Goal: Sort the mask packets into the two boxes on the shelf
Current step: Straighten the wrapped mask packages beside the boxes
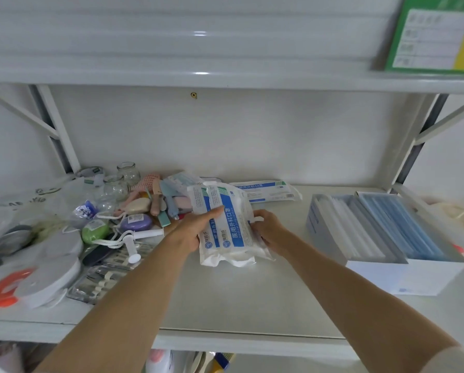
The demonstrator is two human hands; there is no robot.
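White metal shelf (225, 300) against a white wall. Left hand (192, 230) and right hand (268, 228) both grip a stack of mask packets (229, 227) mid-shelf; two boxes (381, 232) stand right, clutter (72, 232) left.

Clutter is lying along the left part of the shelf (225, 305) in front of me. Three clear glass jars (128, 172) are standing at the back, close together. Just before them, a beige soap bar (138, 206), a purple soap bar (136, 222) and a green soap bar (95, 231) are lying wrapped, near one another. A white plastic syringe (147, 233) is lying just right of the green bar. An orange ring (3, 290) is sitting at the far left edge beside stacked grey discs (50, 273). A green-bordered label card (438, 36) is leaning on the upper shelf, top right; its writing is too blurred to read.
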